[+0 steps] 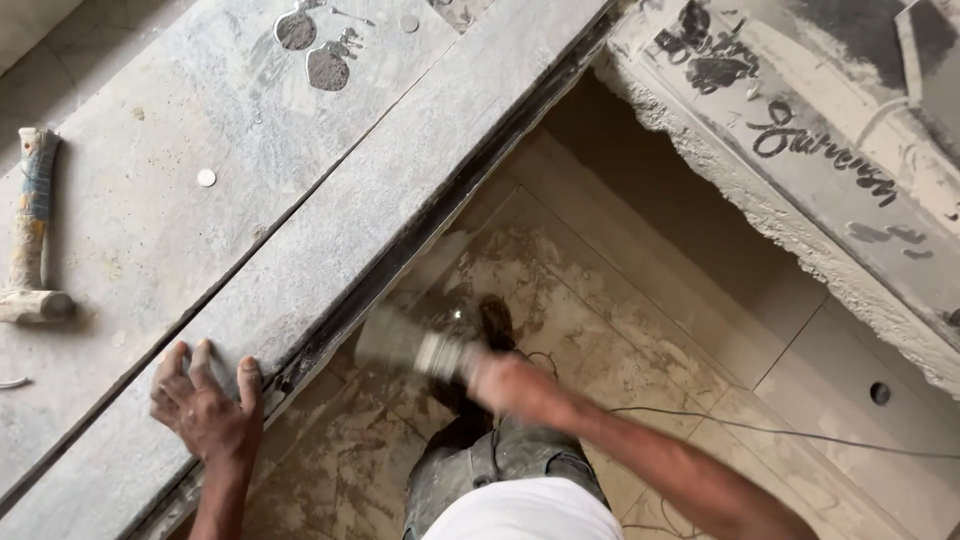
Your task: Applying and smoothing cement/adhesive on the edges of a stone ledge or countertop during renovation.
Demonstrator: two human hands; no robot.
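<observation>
My left hand (207, 402) lies flat with fingers spread on the near edge of a long grey stone slab (380, 190). My right hand (497, 380) grips a blurred grey power tool (405, 342) whose front end sits against the dark underside edge of the slab. A thin cable (760, 430) trails from the tool to the right across the tiled floor. My legs in dusty grey trousers (490, 465) stand below.
A hammer (32, 235) with a taped handle lies on the stone surface at far left. A small round disc (206, 178) rests on the slab. A rough concrete ledge (800, 200) with dark scribbles runs along the upper right. Dusty beige floor tiles (620, 290) lie between.
</observation>
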